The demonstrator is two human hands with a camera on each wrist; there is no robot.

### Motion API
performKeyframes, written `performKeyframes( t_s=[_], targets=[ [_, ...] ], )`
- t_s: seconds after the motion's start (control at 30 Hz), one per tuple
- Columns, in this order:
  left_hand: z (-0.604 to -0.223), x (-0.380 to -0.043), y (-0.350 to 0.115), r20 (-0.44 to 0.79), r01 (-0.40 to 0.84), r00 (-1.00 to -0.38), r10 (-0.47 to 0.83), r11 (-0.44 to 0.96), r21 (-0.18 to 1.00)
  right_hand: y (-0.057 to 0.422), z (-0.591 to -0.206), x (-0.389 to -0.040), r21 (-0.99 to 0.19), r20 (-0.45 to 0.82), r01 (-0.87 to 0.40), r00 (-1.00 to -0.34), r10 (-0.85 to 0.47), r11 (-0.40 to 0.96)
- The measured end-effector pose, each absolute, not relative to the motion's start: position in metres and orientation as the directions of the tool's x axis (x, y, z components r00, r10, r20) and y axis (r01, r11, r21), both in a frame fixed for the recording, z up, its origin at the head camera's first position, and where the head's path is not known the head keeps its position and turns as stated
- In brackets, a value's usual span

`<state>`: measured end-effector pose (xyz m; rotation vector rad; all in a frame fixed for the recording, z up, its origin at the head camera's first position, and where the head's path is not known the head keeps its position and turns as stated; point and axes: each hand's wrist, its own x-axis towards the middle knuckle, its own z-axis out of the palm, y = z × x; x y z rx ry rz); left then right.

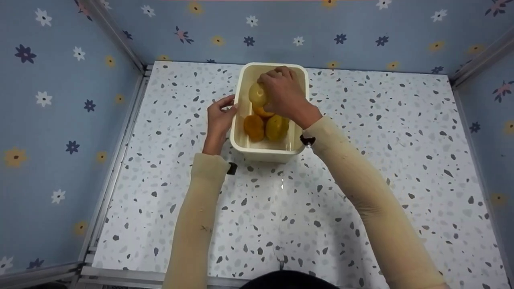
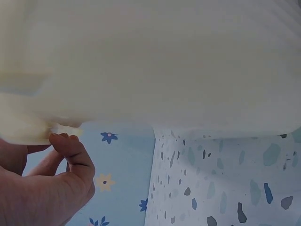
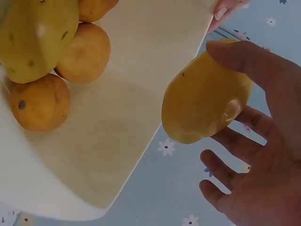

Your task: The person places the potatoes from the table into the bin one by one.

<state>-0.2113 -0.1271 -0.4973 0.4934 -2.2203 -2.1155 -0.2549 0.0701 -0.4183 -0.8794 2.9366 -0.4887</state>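
Note:
My right hand [image 1: 286,94] is over the far part of a cream plastic bin [image 1: 273,151], pinching a smooth yellow oval fruit [image 3: 204,96] between thumb and fingers. In the right wrist view the little and ring fingers stand off the fruit. My left hand [image 1: 219,122] grips the bin's left rim, and its curled fingers and thumb show at the edge in the left wrist view. Inside the bin lie a yellow-green oval fruit [image 1: 277,127] with dark marks and round orange fruits [image 1: 254,127], some touching each other. The right hand hides part of the bin's inside from above.
The bin stands on a white speckled table [image 1: 265,224], close to the back wall [image 1: 277,28]. Flowered blue panels also rise at left and right. A metal frame [image 1: 116,160] runs along the table's left edge.

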Motion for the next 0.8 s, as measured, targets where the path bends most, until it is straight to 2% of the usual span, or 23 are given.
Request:
performKeyframes(
  t_s=[0.33, 0.8],
  targets=[
    [-0.494, -0.210, -0.130, -0.197, -0.205, -0.948, -0.252, 0.005, 0.979, 0.059, -0.424, -0.260, -0.310, 0.059, -0.494, -0.863, -0.502, 0.812],
    [-0.495, -0.209, -0.127, -0.163, -0.168, -0.955, -0.247, 0.000, 0.986, 0.054, -0.459, -0.261, -0.334, -0.034, -0.478, -0.855, -0.517, 0.812]
  ],
)
